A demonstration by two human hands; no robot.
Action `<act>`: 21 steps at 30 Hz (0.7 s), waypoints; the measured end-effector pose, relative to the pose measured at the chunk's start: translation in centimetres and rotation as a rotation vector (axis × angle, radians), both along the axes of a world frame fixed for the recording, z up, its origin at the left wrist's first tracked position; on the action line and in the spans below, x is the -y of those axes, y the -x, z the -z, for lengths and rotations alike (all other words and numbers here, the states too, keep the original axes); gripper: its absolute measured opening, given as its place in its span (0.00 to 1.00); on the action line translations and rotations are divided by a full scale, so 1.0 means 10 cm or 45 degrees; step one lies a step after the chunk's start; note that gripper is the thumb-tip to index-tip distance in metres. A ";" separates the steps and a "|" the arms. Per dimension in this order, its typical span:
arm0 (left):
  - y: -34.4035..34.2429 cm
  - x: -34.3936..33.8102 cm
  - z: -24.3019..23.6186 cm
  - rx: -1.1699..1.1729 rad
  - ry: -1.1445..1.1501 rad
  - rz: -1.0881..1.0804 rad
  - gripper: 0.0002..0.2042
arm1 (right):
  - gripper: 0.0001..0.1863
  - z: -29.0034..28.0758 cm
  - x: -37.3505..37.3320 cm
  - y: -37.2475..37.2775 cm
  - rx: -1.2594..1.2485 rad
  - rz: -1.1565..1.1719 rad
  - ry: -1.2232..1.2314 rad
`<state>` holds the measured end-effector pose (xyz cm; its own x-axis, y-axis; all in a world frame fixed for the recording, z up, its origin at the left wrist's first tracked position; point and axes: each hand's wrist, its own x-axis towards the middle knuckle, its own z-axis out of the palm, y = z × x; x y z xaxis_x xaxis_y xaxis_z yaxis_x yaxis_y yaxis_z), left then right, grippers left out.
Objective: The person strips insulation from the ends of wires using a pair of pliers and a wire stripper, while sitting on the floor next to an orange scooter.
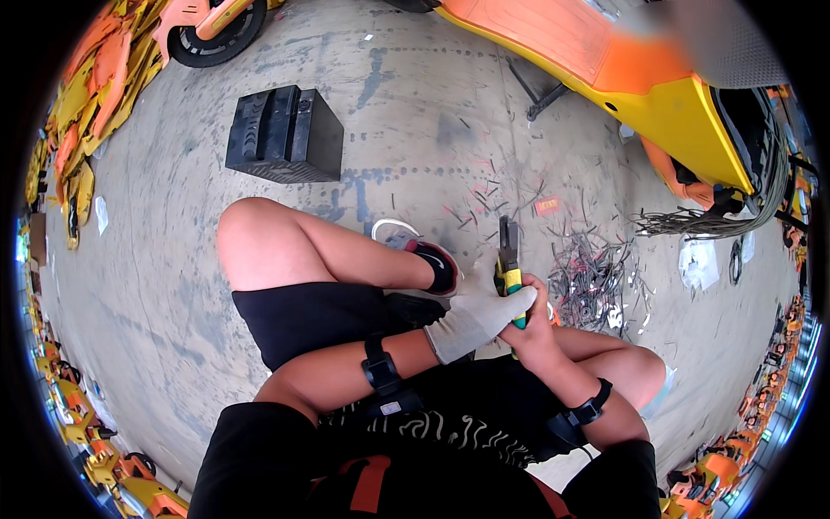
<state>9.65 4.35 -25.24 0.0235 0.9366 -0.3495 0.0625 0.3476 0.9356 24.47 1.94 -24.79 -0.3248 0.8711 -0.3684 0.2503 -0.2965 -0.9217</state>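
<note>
A pair of pliers (513,278) with yellow and green handles is held in front of my crossed legs, its dark metal jaws pointing away from me. My left hand (481,310), in a whitish work glove, is closed on the handles from the left, with its thumb laid across them. From the right my bare right hand (538,327) wraps round the handles' lower part. The two hands touch, and they hide much of the handles. Right of them, a heap of cut wire scraps (595,281) lies on the concrete floor.
Ahead on the left stands a black box-shaped battery (285,134). A yellow and orange scooter body (596,60) fills the far right, with a bundle of grey cables (718,222) hanging from it. A wheel (216,39) and piled body panels (99,73) are at far left.
</note>
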 end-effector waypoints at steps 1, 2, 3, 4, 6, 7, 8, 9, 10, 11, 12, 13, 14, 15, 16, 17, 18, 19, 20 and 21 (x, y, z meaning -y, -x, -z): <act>0.00 0.00 0.01 0.040 0.001 -0.023 0.24 | 0.46 0.01 0.00 0.00 -0.068 0.027 0.011; -0.01 0.00 0.04 0.080 0.001 -0.044 0.24 | 0.47 0.02 -0.01 -0.01 -0.137 0.056 0.023; -0.01 -0.01 0.02 0.122 0.000 -0.068 0.24 | 0.45 0.04 -0.02 -0.03 -0.151 -0.006 0.110; 0.01 -0.01 -0.01 0.089 -0.027 -0.038 0.26 | 0.42 0.08 -0.03 -0.07 -0.165 -0.067 0.197; 0.06 -0.02 -0.09 0.023 -0.079 0.031 0.29 | 0.37 0.07 -0.05 -0.10 -0.146 -0.185 0.299; 0.06 -0.03 -0.07 0.017 -0.072 0.047 0.30 | 0.33 0.03 -0.06 -0.10 -0.113 -0.242 0.314; 0.06 -0.03 -0.04 0.011 -0.065 0.064 0.31 | 0.29 0.00 -0.07 -0.10 -0.081 -0.300 0.328; 0.07 -0.04 -0.08 0.005 -0.056 0.079 0.32 | 0.27 0.02 -0.07 -0.11 -0.090 -0.277 0.346; 0.06 -0.03 -0.13 -0.031 0.007 0.094 0.34 | 0.25 0.06 -0.06 -0.13 -0.099 -0.254 0.365; 0.05 -0.02 -0.20 -0.066 0.071 0.108 0.35 | 0.24 0.08 -0.06 -0.14 -0.108 -0.232 0.383; 0.04 -0.01 -0.26 -0.103 0.132 0.125 0.36 | 0.23 0.08 -0.07 -0.15 -0.104 -0.251 0.387; 0.00 0.01 -0.16 -0.183 0.144 0.167 0.36 | 0.23 0.07 -0.09 -0.16 -0.100 -0.271 0.391; -0.06 0.04 0.01 -0.263 0.156 0.208 0.37 | 0.23 0.06 -0.10 -0.16 -0.096 -0.290 0.395; -0.06 0.02 0.02 -0.348 0.171 0.244 0.38 | 0.24 0.02 -0.11 -0.14 -0.086 -0.309 0.321; -0.06 0.04 0.01 -0.373 0.228 0.286 0.35 | 0.24 -0.03 -0.12 -0.10 -0.077 -0.327 0.248; -0.05 0.06 -0.02 -0.398 0.285 0.328 0.32 | 0.24 -0.06 -0.12 -0.08 -0.068 -0.345 0.175; -0.02 0.07 -0.10 -0.420 0.340 0.372 0.29 | 0.25 -0.04 -0.11 -0.08 -0.101 -0.329 0.149; 0.01 0.06 -0.16 -0.298 0.337 0.359 0.32 | 0.25 0.00 -0.09 -0.09 -0.134 -0.312 0.123; 0.05 0.03 -0.22 -0.178 0.333 0.346 0.36 | 0.25 0.05 -0.07 -0.11 -0.168 -0.296 0.098; 0.07 0.03 -0.24 -0.054 0.330 0.330 0.40 | 0.26 0.10 -0.05 -0.13 -0.172 -0.272 0.176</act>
